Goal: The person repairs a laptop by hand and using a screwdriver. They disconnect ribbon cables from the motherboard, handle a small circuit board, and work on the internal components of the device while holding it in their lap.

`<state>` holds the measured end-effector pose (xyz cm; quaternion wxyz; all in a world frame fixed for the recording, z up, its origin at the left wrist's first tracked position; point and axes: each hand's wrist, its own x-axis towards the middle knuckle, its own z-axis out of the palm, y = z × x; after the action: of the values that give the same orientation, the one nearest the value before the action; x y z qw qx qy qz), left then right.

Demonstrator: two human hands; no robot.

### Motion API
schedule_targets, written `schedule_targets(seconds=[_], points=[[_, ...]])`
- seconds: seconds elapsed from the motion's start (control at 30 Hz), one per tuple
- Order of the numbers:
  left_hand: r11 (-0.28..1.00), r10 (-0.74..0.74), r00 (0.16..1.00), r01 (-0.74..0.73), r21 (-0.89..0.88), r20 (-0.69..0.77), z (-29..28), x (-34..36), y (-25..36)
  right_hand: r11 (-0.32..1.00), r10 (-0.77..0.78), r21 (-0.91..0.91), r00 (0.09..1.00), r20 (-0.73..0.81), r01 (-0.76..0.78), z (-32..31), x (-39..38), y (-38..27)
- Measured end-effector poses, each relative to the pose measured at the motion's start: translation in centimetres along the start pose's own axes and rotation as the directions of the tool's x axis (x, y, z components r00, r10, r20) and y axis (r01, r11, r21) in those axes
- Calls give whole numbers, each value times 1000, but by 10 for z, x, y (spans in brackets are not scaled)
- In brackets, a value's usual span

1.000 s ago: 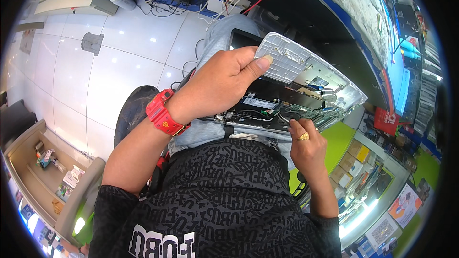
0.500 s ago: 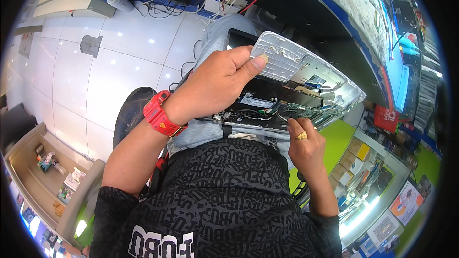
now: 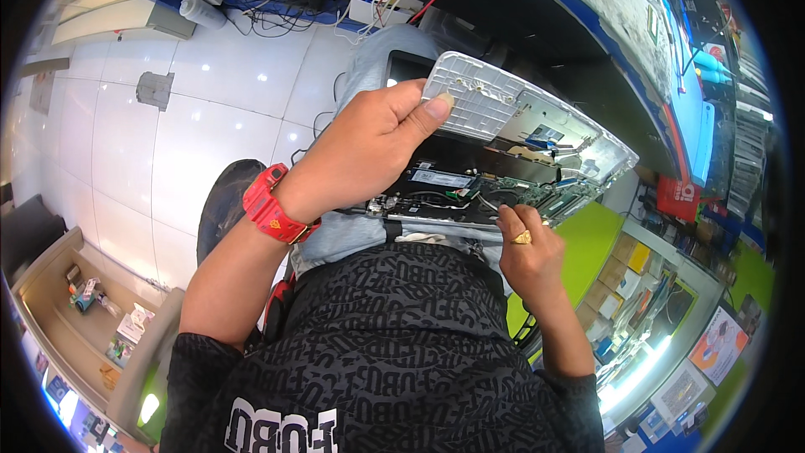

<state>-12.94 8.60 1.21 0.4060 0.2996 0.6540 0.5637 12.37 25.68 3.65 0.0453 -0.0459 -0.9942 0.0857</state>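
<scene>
The laptop base (image 3: pixel 470 203) lies across the person's lap. The left hand (image 3: pixel 369 147), over the base's left part, pinches the cover (image 3: pixel 474 105) at its raised left corner, thumb on the ribbed inner face; the cover slants above the base's far side. At the base's near edge, right of its middle, the right hand (image 3: pixel 532 253) grasps a thin tool (image 3: pixel 487 204) that reaches over the base; whether its tip touches anything cannot be told.
</scene>
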Motion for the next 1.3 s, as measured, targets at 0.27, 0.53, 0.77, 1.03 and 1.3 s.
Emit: schedule_targets(seconds=[0.27,0.53,0.77,1.03,1.3], points=[[996,-91,994,89,31,62,-7,0,15,1000,9,16,999,-40,-8,7,-8,0],[998,-29,1000,29,-62,4,1,-1,8,995,36,89,999,-25,-33,4,-3,0],[999,-36,999,36,-31,14,-1,-2,11,971,106,216,994,-14,-100,3,1,-1],[998,40,999,-41,-49,-31,4,-1,3,954,126,278,992,-20,-115,-1,6,-1],[1000,-10,1000,10,-30,12,0,-1,5,892,224,399,974,17,-213,-3,8,-2]])
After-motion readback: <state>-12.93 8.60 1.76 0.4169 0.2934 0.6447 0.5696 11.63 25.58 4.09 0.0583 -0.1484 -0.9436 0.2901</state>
